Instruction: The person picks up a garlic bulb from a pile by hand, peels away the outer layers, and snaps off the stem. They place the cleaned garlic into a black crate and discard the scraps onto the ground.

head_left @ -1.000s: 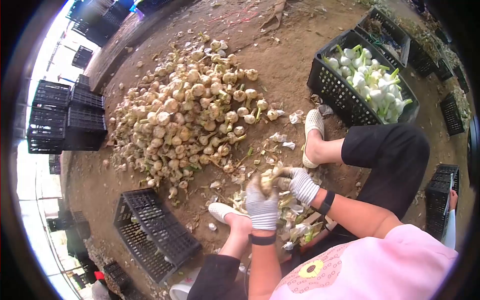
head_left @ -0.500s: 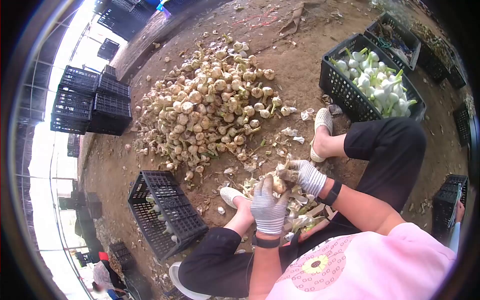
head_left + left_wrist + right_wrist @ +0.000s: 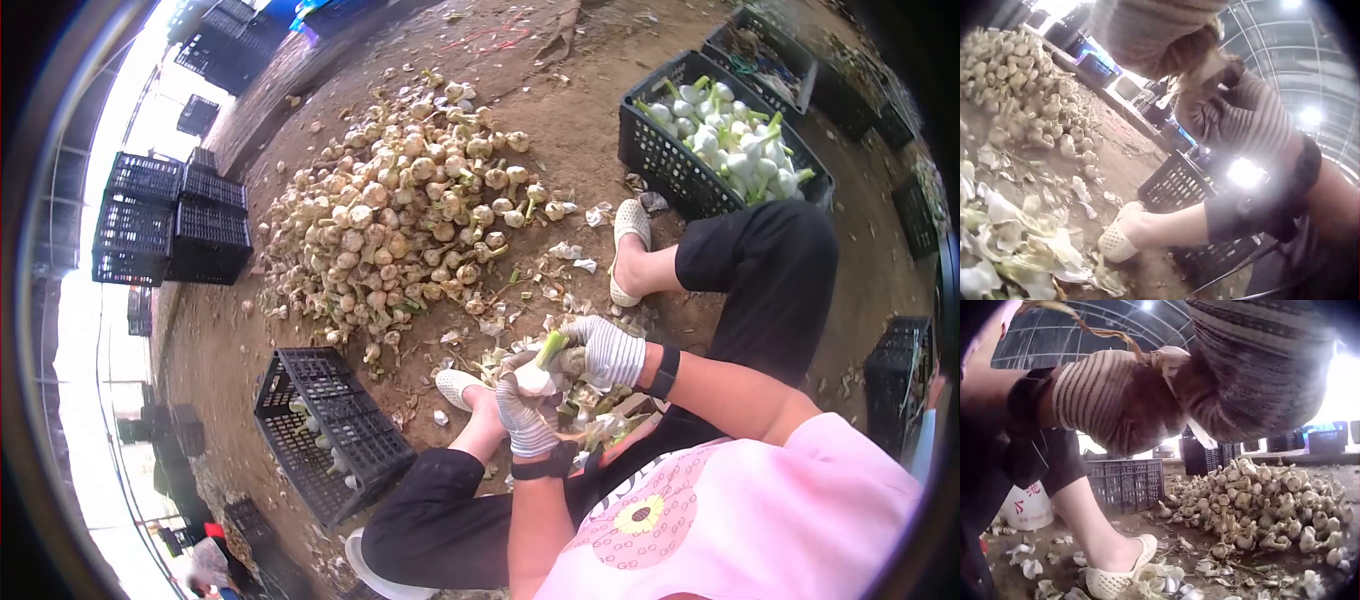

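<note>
Both hands wear striped gloves and meet at one garlic bulb (image 3: 535, 379), white with a green stem, in the head view. The left hand (image 3: 524, 416) grips the bulb from below and the left. At the stem side, the right hand (image 3: 604, 352) has its fingers curled in against it. In the left wrist view the right hand (image 3: 1235, 115) is beside the left hand (image 3: 1160, 31), with a pale bit between them. The right wrist view has the left hand (image 3: 1122, 400) touching the right hand (image 3: 1260, 369), the bulb mostly hidden. A dry strip of skin (image 3: 1107, 331) hangs over the left hand.
A large heap of unpeeled garlic (image 3: 385, 215) lies on the dirt ahead. One crate (image 3: 670, 168) at the right holds white bulbs; another crate (image 3: 350, 425) at the left lies tilted with a few bulbs. Peelings (image 3: 1029, 244) cover the ground between the feet. Stacked crates (image 3: 170, 225) stand far left.
The bulb in the hands, brownish before, now shows a white surface and a green stem pointing up. The left hand has turned around it, and the right hand has moved slightly.
</note>
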`<control>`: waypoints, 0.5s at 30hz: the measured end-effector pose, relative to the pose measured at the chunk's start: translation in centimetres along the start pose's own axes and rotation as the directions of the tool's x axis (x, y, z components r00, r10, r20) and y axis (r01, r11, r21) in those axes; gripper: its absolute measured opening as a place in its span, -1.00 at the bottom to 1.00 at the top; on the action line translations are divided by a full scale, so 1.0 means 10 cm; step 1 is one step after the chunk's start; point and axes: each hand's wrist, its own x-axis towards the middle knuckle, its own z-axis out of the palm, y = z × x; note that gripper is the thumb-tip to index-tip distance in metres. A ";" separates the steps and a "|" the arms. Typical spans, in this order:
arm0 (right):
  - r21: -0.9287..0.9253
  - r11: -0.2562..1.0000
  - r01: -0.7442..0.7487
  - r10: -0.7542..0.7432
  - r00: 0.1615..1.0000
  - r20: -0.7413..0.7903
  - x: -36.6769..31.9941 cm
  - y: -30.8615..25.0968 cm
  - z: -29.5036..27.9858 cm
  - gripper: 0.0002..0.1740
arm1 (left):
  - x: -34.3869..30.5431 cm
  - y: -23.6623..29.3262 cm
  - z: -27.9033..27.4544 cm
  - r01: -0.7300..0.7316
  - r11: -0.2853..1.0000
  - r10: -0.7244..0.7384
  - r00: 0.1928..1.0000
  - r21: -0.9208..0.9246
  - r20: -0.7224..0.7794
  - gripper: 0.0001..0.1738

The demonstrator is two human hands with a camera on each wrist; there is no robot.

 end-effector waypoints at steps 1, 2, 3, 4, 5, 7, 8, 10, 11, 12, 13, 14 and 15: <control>0.120 0.992 -0.046 0.052 0.997 -0.052 0.01 0.03 -0.02 -0.70 | 0.04 -0.04 0.03 -0.030 0.999 0.032 0.997 0.030 -0.072 -0.41; 0.238 0.968 -0.081 0.106 0.990 -0.093 0.02 0.04 -0.05 -0.69 | 0.09 -0.07 0.06 -0.062 0.996 0.071 0.988 0.061 -0.139 -0.44; 0.132 0.990 -0.043 0.065 0.983 -0.170 0.02 -0.06 -0.07 -0.70 | 0.05 -0.04 0.25 -0.153 0.931 0.181 0.982 0.331 -0.057 -0.37; 0.101 0.994 0.030 -0.009 0.980 -0.198 0.06 -0.08 -0.10 -0.74 | 0.04 -0.03 0.32 -0.160 0.931 0.184 0.982 0.329 -0.044 -0.37; -0.044 0.998 0.035 -0.043 0.976 -0.212 0.06 -0.11 -0.12 -0.76 | 0.00 -0.03 0.34 -0.221 0.845 0.268 0.963 0.487 -0.027 -0.33; -0.368 0.917 0.154 -0.225 0.961 -0.159 0.03 -0.16 -0.05 -0.79 | -0.05 -0.10 0.43 -0.233 0.747 0.317 0.948 0.622 -0.026 -0.25; -0.527 0.805 0.272 -0.358 0.932 -0.066 0.02 -0.14 0.02 -0.80 | 0.03 -0.24 0.23 -0.333 0.484 0.417 0.901 0.809 0.121 -0.44; -0.693 0.644 0.325 -0.419 0.907 0.036 0.00 -0.10 0.13 -0.81 | 0.09 -0.22 0.32 -0.234 0.759 0.425 0.885 0.608 -0.191 -0.58; -0.398 0.902 0.166 -0.214 0.974 -0.079 0.00 -0.10 0.17 -0.84 | 0.11 -0.20 0.24 -0.241 0.759 0.435 0.879 0.605 -0.196 -0.58; -0.042 0.998 -0.036 0.032 0.994 -0.109 0.01 -0.11 0.20 -0.86 | 0.16 -0.17 0.12 -0.256 0.809 0.416 0.885 0.529 -0.208 -0.59; 0.205 0.979 0.006 0.035 0.980 -0.198 0.09 -0.03 0.15 -0.89 | 0.20 -0.09 0.11 -0.273 0.852 0.398 0.892 0.448 -0.214 -0.57; 0.436 0.897 0.066 0.066 0.958 -0.280 0.21 0.11 0.05 -0.91 | 0.20 -0.01 0.09 -0.283 0.851 0.409 0.886 0.443 -0.218 -0.57; 0.534 0.839 0.106 0.092 0.939 -0.332 0.33 0.23 -0.15 -0.92 | 0.17 0.14 0.16 -0.331 0.902 0.410 0.857 0.277 -0.313 -0.55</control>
